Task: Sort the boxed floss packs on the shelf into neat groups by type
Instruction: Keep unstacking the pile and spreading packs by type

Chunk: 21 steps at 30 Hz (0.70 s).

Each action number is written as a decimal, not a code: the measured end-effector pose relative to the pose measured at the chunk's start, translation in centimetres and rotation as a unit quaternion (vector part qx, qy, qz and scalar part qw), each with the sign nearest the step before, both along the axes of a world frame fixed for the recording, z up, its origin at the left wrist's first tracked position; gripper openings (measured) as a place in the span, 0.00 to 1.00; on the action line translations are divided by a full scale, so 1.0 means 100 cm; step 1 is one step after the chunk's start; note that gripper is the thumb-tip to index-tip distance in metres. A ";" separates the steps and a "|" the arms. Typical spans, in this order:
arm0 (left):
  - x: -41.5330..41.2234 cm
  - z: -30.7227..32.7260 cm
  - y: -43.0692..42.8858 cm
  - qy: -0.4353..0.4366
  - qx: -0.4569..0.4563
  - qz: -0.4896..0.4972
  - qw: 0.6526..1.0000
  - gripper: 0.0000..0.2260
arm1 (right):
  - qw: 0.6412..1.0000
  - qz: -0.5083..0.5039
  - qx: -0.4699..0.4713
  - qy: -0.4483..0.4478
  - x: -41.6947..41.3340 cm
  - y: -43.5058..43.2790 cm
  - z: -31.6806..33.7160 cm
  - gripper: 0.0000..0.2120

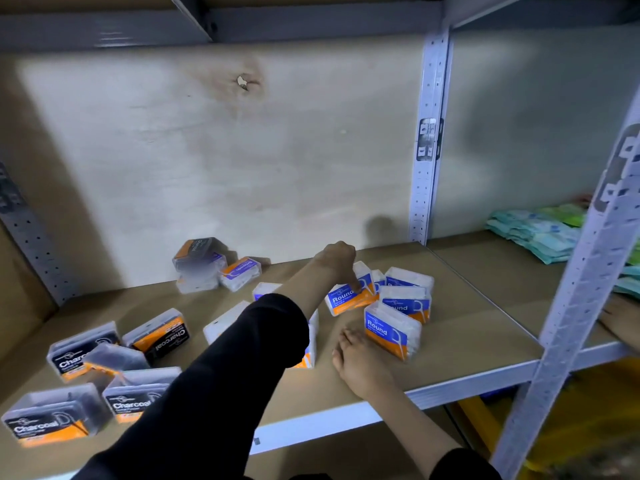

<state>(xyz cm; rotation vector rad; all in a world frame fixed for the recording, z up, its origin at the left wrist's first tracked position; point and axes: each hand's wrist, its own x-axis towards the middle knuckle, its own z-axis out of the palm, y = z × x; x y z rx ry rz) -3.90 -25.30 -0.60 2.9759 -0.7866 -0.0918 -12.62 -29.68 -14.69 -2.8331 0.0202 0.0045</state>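
A black sleeve (221, 375) is stretched forward; the left grip (337, 259) is bent onto a blue Round box (341, 301) beside its like, though whether it is pinched cannot be told. The right grip (362, 363) is laid spread on the shelf (467, 323), probably for bracing.

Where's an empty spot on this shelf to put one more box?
Bare board: the right front corner, between the Round packs and the front post; also the back left, behind the Charcoal packs. Crowded: front left and middle.

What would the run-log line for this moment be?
phase: sorting | left hand: on tilted blue Round pack, grip unclear | right hand: flat on shelf | Charcoal packs: front left
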 end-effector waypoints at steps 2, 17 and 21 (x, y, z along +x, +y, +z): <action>0.003 -0.007 -0.007 0.002 0.007 0.000 1.000 0.26 | 1.000 0.002 0.002 -0.001 0.000 0.000 0.001 0.24; 0.018 -0.038 -0.021 0.001 0.030 -0.016 0.999 0.25 | 1.000 0.006 0.018 0.001 -0.003 0.001 0.000 0.34; 0.017 -0.042 -0.019 -0.004 0.022 -0.017 1.000 0.25 | 1.000 -0.012 -0.006 -0.006 -0.001 0.005 0.000 0.27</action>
